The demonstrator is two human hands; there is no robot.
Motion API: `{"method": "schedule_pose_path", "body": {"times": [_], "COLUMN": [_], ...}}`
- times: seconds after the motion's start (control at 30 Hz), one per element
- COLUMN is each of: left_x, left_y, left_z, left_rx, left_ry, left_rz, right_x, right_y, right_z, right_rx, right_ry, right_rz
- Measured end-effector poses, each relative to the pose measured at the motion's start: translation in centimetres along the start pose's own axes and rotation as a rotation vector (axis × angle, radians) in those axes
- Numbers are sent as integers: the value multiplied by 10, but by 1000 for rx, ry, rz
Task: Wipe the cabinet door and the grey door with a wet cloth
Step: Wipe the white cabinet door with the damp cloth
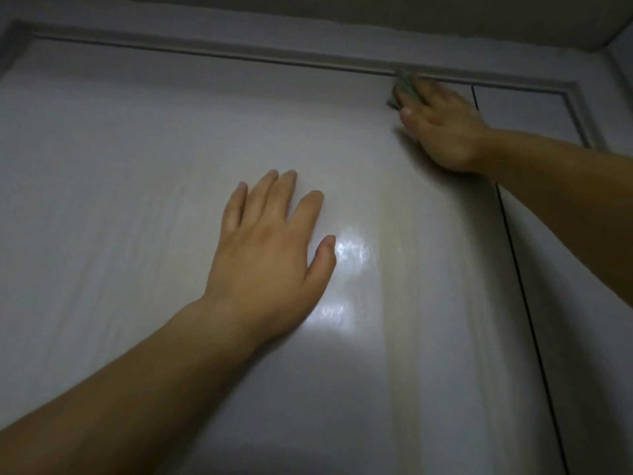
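A pale glossy door panel (137, 186) fills most of the head view, seen from below and close up. My left hand (270, 248) lies flat on it near the middle, fingers straight and spread. My right hand (442, 128) reaches to the panel's top right corner and presses a green cloth (404, 89) against the surface just under the top frame. The cloth is mostly hidden under the fingers. A wet sheen and light streaks show to the right of my left hand.
A grey frame (239, 53) runs along the top and down the right side. A dark vertical gap (513, 255) separates the panel from a narrower panel (582, 286) on the right. The ceiling (445, 12) sits just above.
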State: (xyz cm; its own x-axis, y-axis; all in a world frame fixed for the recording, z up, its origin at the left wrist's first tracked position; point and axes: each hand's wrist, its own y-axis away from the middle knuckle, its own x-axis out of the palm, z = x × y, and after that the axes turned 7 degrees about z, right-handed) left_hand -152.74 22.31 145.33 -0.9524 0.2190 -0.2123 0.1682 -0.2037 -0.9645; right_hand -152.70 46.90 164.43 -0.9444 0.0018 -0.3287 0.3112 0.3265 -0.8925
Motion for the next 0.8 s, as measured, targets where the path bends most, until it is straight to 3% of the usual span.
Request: {"method": "schedule_pose_path", "body": {"times": [0.13,0.33,0.53,0.73,0.8], "left_x": [11,17,20,7,5], "left_y": [-8,-13,-11,-18,-21], "left_z": [-32,-51,-53,-63,-67], "left_rx": [23,-33,-36,-76,-55], "left_ry": [14,5,-22,-17,-4], "left_rz": [22,6,8,39,34], "right_x": [6,29,5,33,24], "right_y": [3,65,14,77,62], "right_z": [-1,2,-51,-20,-37], "right_rx": [-10,-337,0,-297,-239], "right_ry": [-15,60,20,49,49], "right_rz": [-34,11,-19,-14,6]}}
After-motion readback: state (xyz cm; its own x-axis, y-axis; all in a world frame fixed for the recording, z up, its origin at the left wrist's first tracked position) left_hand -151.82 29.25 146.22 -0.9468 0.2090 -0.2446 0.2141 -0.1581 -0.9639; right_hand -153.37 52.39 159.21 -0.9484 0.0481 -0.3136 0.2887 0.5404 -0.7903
